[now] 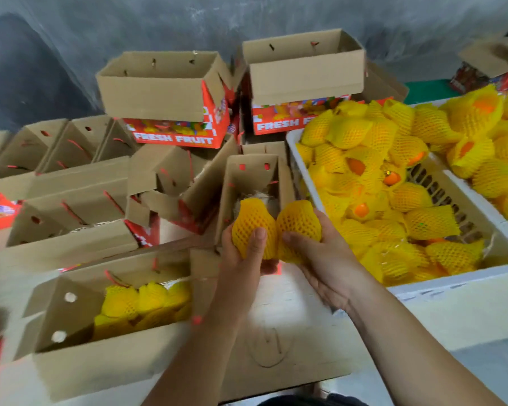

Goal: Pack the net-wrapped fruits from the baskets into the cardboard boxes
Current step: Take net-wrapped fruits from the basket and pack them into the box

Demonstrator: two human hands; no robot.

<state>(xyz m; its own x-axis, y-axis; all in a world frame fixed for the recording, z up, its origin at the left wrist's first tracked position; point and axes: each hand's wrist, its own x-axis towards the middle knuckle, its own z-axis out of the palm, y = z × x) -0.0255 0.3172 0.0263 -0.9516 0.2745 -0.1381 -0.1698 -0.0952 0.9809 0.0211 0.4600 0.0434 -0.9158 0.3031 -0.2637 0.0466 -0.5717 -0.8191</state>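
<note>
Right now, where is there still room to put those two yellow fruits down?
The narrow open box just beyond both hands shows bare floor past the fruits. The near box has a bare end by its two round holes, left of its packed fruits. The white basket is heaped full. The left hand and right hand each hold a fruit.

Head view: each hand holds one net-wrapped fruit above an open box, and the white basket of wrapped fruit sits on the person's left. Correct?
Not quite. The head view shows the white basket on the person's right. The rest holds: the left hand and right hand each hold one net-wrapped fruit above an open box.
</note>
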